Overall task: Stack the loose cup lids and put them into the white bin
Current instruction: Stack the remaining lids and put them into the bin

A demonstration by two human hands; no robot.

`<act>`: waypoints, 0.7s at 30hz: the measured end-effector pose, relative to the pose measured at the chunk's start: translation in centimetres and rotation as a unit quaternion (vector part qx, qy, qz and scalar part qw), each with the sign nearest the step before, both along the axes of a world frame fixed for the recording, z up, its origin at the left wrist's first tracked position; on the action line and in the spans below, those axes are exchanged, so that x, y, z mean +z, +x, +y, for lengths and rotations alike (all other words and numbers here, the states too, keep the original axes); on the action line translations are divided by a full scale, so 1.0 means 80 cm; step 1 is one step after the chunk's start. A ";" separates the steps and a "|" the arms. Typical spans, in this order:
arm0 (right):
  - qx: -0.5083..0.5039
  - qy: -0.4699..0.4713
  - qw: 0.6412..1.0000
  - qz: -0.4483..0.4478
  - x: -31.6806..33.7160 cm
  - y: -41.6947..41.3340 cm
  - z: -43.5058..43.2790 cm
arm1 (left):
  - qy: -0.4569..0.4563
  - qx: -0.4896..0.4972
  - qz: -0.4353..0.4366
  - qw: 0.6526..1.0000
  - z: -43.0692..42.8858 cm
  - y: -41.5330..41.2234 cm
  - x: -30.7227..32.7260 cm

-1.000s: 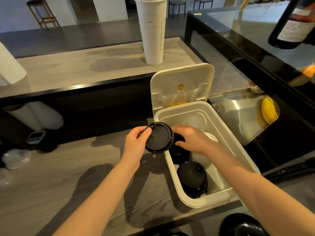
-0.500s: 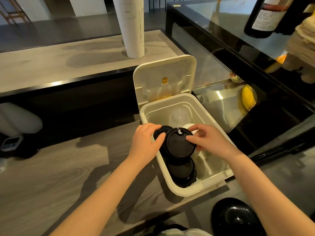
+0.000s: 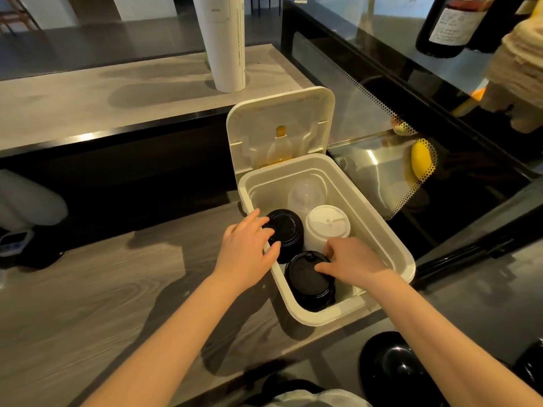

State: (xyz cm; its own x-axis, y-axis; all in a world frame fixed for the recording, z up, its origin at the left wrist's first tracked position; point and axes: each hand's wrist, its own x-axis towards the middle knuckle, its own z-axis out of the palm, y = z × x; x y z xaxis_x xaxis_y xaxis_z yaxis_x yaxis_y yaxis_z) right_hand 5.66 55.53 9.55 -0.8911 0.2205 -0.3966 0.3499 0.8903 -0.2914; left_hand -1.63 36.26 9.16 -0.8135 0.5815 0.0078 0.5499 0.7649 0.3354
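Note:
The white bin [image 3: 390, 230] sits open on the wooden counter, its hinged lid [image 3: 279, 124] standing upright behind it. Inside stand two stacks of black cup lids, a far one [image 3: 289, 230] and a near one [image 3: 305, 284], plus a stack of white lids [image 3: 327, 226] and clear lids [image 3: 307, 193] at the back. My left hand [image 3: 246, 251] reaches over the bin's left wall, fingers resting on the far black stack. My right hand [image 3: 349, 262] lies on the near black stack, fingertips touching its top lid.
A tall sleeve of white paper cups [image 3: 226, 42] stands on the raised counter [image 3: 117, 92] behind. A glass display case [image 3: 411, 160] borders the bin on the right. A black round object [image 3: 393, 368] lies at the lower right, and a small timer [image 3: 13, 242] at the far left.
The black lid that both hands held above the bin now sits on the far black stack. My right hand dropped to the near black stack, and the view shifted closer.

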 end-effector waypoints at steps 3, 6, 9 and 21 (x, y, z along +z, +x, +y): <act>0.005 0.044 0.999 0.005 0.001 0.003 0.001 | -0.015 -0.006 0.007 1.000 0.001 -0.001 -0.001; 0.024 0.055 0.998 0.013 0.003 0.005 -0.001 | -0.027 -0.012 0.011 1.000 0.001 -0.001 -0.001; 0.047 0.076 0.996 0.013 0.006 0.006 -0.006 | -0.025 -0.012 0.008 1.000 0.001 0.000 -0.001; 0.045 0.130 0.991 -0.006 0.025 -0.002 -0.013 | -0.065 -0.046 0.003 0.997 -0.001 -0.002 0.013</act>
State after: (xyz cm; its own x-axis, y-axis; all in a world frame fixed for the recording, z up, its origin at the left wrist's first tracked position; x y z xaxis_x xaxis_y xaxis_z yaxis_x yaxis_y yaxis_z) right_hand 5.53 54.47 11.56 -0.9076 0.2357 -0.3473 0.2674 0.9625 -0.0455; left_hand -1.82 36.17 10.16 -0.7566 0.6504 -0.0666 0.6220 0.7474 0.2333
